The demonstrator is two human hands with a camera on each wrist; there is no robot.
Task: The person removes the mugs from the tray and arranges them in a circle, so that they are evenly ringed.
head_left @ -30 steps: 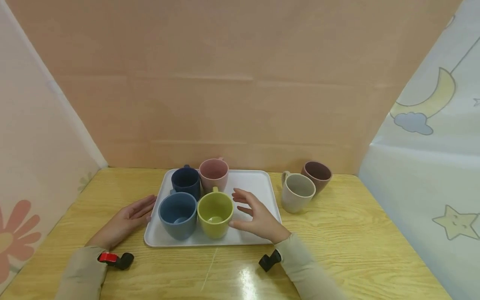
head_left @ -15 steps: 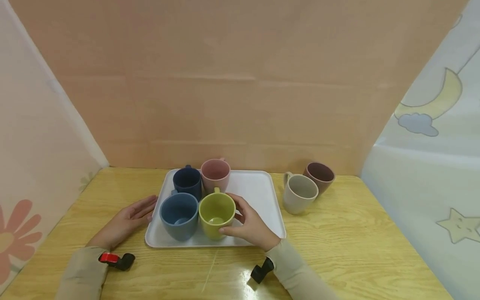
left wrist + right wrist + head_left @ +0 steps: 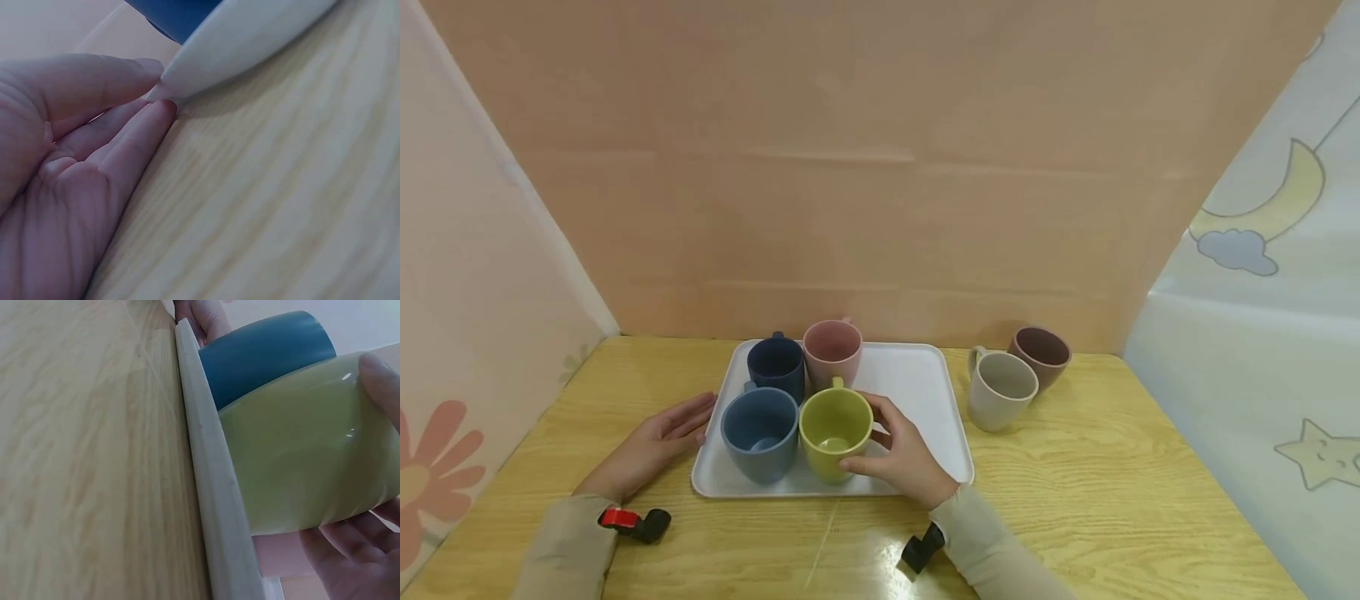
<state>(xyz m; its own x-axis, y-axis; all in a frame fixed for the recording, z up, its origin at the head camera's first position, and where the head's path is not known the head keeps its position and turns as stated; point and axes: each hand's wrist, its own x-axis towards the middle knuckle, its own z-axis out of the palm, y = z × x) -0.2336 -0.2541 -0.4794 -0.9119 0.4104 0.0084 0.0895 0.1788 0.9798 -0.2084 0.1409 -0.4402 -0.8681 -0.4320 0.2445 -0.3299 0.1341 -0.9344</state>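
A yellow-green mug [image 3: 835, 429] stands upright at the front of the white tray [image 3: 917, 392]. My right hand [image 3: 904, 454] grips it from the right, thumb at the front and fingers round the far side; the right wrist view shows the fingers [image 3: 350, 547] against its wall. A blue mug [image 3: 760, 442] stands just left of it, with a navy mug [image 3: 777, 367] and a pink mug [image 3: 833, 350] behind. My left hand [image 3: 651, 446] lies on the table at the tray's left edge. Its fairly straight fingers and thumb [image 3: 125, 78] touch the tray rim.
Off the tray to the right, a beige mug [image 3: 1000, 392] stands on the wooden table [image 3: 1097, 500]. A dark mauve mug [image 3: 1043, 354] is close behind it. The tray's right part is bare. A peach backdrop [image 3: 880, 208] rises behind the table.
My right hand has moved left and taken hold of the yellow-green mug; a second ago it was beside it with fingers spread. My left hand and the mugs stay where they were.
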